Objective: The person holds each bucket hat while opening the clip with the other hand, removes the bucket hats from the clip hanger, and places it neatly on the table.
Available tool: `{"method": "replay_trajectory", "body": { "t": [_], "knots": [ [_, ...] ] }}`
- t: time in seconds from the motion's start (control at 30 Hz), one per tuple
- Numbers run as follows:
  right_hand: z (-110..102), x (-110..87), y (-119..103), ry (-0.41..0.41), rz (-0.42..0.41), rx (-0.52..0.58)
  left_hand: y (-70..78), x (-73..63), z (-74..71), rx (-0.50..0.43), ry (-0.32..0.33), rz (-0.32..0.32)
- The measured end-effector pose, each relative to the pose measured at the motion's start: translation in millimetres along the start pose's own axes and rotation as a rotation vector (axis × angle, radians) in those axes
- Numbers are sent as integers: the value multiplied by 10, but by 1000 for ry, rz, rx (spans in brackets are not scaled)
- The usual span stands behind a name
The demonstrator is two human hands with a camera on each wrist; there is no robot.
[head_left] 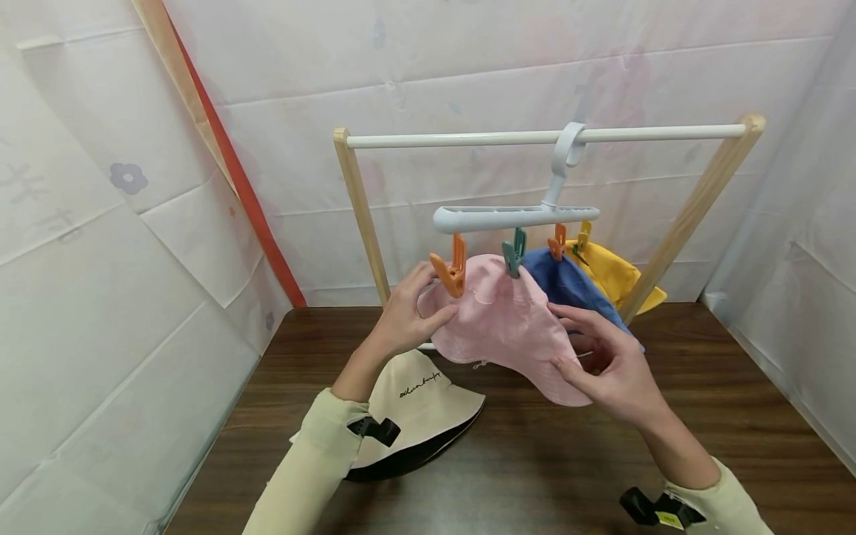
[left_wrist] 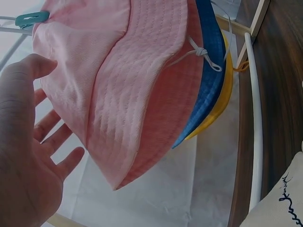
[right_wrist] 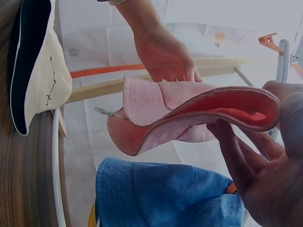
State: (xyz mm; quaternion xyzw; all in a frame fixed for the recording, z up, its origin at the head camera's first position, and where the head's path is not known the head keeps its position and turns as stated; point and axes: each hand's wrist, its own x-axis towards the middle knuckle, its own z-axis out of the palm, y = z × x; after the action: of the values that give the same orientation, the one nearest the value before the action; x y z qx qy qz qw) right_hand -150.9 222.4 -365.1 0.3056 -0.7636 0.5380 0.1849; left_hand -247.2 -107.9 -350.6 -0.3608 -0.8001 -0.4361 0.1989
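Observation:
A pink bucket hat (head_left: 498, 312) hangs from a green clip (head_left: 513, 253) on a pale hanger (head_left: 515, 217). My left hand (head_left: 404, 312) is at its left side, thumb touching the crown and the other fingers loosely spread at the edge, partly behind the cloth. At the other side, my right hand (head_left: 605, 364) pinches the brim between thumb and fingers. An orange clip (head_left: 451, 267) dangles from the hanger's near end, apart from the cloth in the right wrist view. Behind hang a blue bucket hat (right_wrist: 161, 194) and a yellow hat (head_left: 611, 279).
A cream bucket hat (head_left: 421, 401) with a dark underside lies on the brown wooden table (head_left: 508, 475), below my left forearm. The hanger hooks over the white rod (head_left: 455, 140) of a wooden-legged rack. White patterned sheets (head_left: 134, 334) stand around the table.

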Motion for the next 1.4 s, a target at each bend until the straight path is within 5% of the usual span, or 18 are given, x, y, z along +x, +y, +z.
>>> {"method": "replay_trajectory", "body": {
  "t": [0.43, 1.4],
  "knots": [
    [-7, 8, -12, 1, -18, -5, 36, 19, 8, -12, -29, -13],
    [-61, 46, -2, 4, -50, 1, 57, 13, 81, -105, -11, 136]
  ]
}}
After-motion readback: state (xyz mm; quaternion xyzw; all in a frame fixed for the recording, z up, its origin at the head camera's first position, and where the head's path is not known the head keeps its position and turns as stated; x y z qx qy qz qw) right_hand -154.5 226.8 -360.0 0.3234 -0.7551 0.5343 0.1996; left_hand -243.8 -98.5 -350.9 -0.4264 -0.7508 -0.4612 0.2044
